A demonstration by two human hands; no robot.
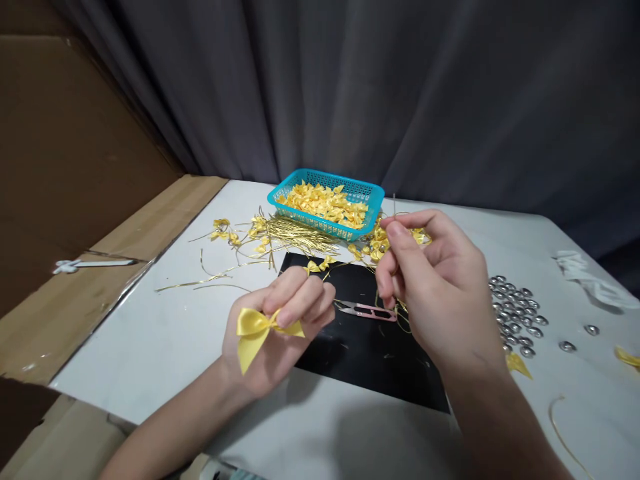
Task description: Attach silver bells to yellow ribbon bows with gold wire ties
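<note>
My left hand [285, 327] is closed, with its fingertips pinching the knot of a yellow ribbon bow [254, 333]. The bow's loop and tail hang over my palm. Higher and to the right, my right hand [435, 267] pinches a thin cord [395, 205] between thumb and index finger. A short end of it sticks straight up; the rest is mostly hidden by my hand. Between and below both hands, pink-handled thread snips [370, 312] lie on a black mat [370, 360]. Small yellow bows on cords [320, 265] rest at the mat's far edge.
A blue basket [280, 197] full of yellow bows stands at the back. A bundle of gold cords [300, 233] lies before it. Several round silver pieces [517, 310] are scattered at right. A white tool [95, 265] lies on cardboard [115, 293] at left. Behind hangs a dark curtain [350, 87].
</note>
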